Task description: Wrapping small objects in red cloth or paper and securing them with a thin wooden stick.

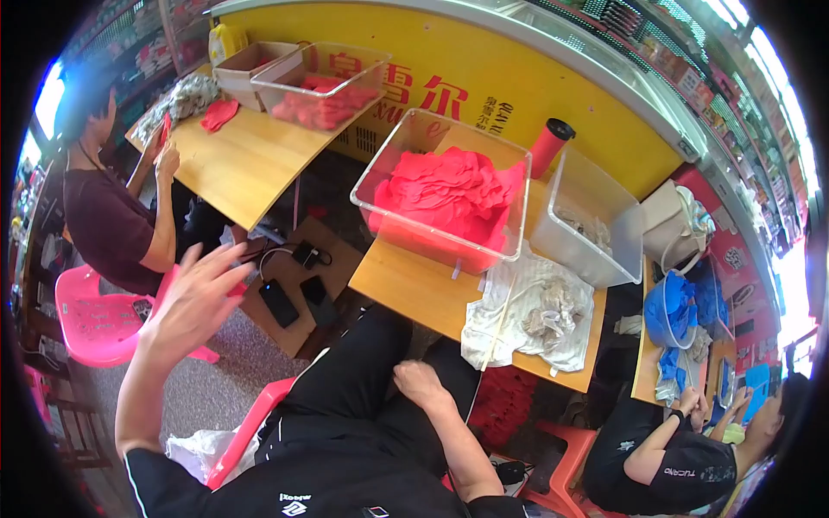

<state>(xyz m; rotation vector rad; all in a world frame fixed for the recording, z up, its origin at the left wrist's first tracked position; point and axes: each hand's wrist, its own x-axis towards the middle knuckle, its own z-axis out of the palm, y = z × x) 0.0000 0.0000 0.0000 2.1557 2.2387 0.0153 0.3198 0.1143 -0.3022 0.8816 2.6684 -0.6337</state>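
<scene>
My left hand [194,298] is raised on the left side, above the floor, with its fingers spread and nothing in them. My right hand [420,380] rests on my thigh with its fingers curled in; I see nothing in it. In front of me on the wooden table [393,281] stands a clear plastic bin [377,164] heaped with red fabric pieces [449,198]. To its right, a crumpled white cloth [492,324] lies at the table's edge, with tangled greyish scraps [553,319] on it. Neither hand touches these things.
Behind the cloth stand another clear bin [596,246] and a red tumbler [550,148]. At left, a person [121,198] handles a red piece at a second table [224,164]. Another person [682,457] sits at right near a tub of blue fabric [672,311]. Phones [279,302] lie on a low board.
</scene>
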